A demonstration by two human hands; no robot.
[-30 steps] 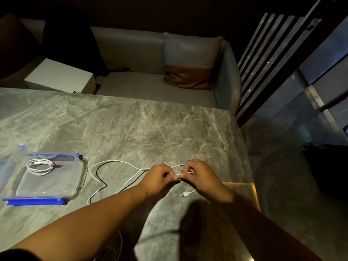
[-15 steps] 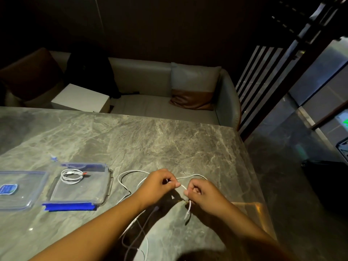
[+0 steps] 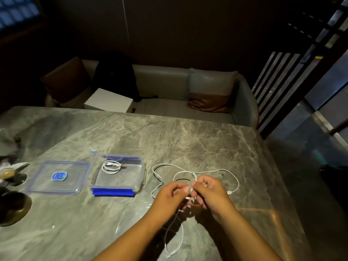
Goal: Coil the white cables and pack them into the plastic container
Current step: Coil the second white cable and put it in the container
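Note:
A long white cable (image 3: 218,170) lies in loose loops on the marble table, with a strand trailing toward me between my arms. My left hand (image 3: 172,194) and my right hand (image 3: 209,193) meet over it, and both pinch the cable between fingers and thumb. To the left stands the clear plastic container (image 3: 140,187) with blue clips. Inside it lies a coiled white cable (image 3: 111,166).
The container's clear lid (image 3: 75,187) with a blue label lies flat left of the container. A small cup (image 3: 6,173) and a dark round dish (image 3: 13,208) sit at the left edge. A sofa stands beyond the table; the table's right edge drops to the floor.
The view has tilted up and shifted, bringing the lid and cup into sight. My hands have drawn closer together and nearer to me, and the cable loops have spread wider to the right.

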